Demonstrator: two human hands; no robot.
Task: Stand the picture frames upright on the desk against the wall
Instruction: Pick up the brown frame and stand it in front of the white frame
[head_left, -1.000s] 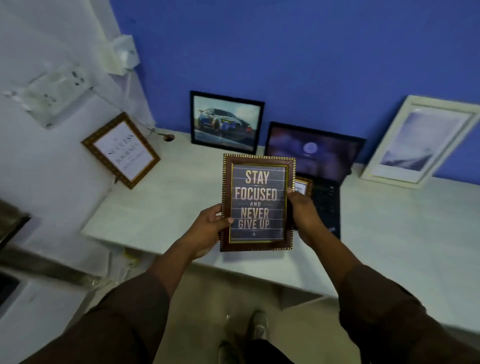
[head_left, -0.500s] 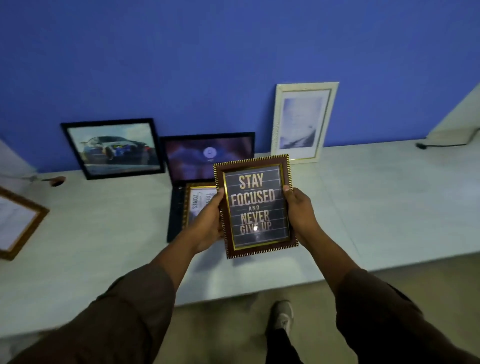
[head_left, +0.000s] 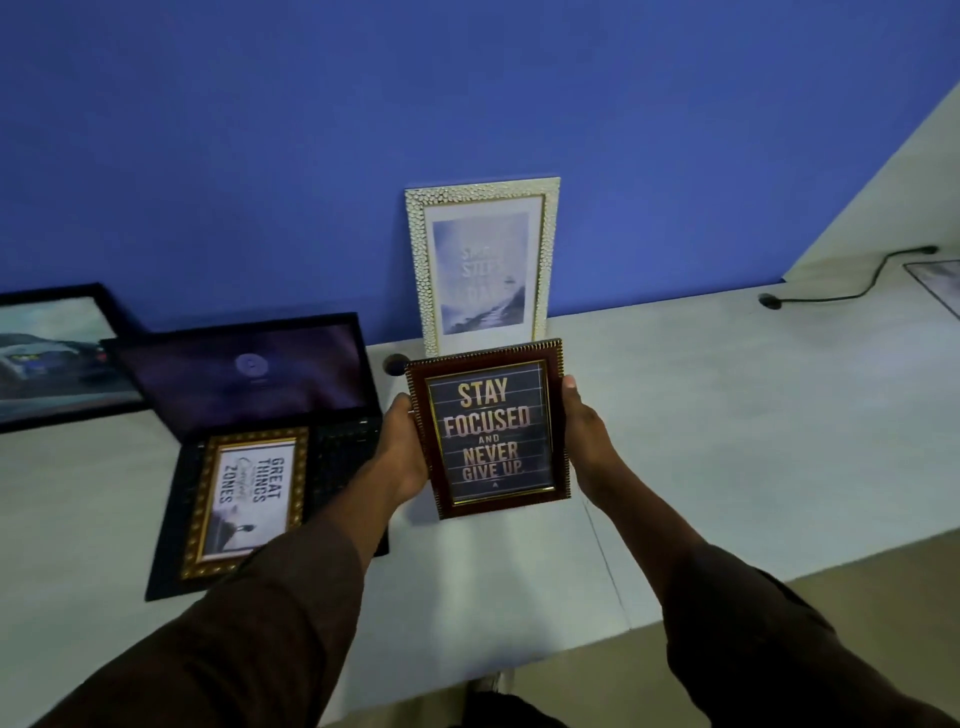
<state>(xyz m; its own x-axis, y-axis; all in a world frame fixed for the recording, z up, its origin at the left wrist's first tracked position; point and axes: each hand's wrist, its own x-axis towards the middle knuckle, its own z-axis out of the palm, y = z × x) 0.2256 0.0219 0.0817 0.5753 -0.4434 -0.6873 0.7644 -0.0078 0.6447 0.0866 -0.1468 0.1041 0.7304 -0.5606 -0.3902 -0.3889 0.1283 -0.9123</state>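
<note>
I hold a dark red frame reading "Stay focused and never give up" (head_left: 488, 428) above the white desk (head_left: 727, 415). My left hand (head_left: 402, 449) grips its left edge and my right hand (head_left: 584, 434) grips its right edge. Right behind it a tall white pebbled frame (head_left: 480, 260) leans upright against the blue wall. A gold frame reading "Great things" (head_left: 247, 499) lies flat on the laptop keyboard. A black frame with a car picture (head_left: 52, 353) leans at the far left.
An open black laptop (head_left: 249, 384) sits on the desk left of my hands. A cable hole (head_left: 396, 362) lies by the white frame. A black cable (head_left: 841, 291) runs along the right corner, where another frame's edge (head_left: 935, 286) shows.
The view has swung to the right and the red frame has moved right and farther over the desk, now in front of the white frame instead of over the laptop.
</note>
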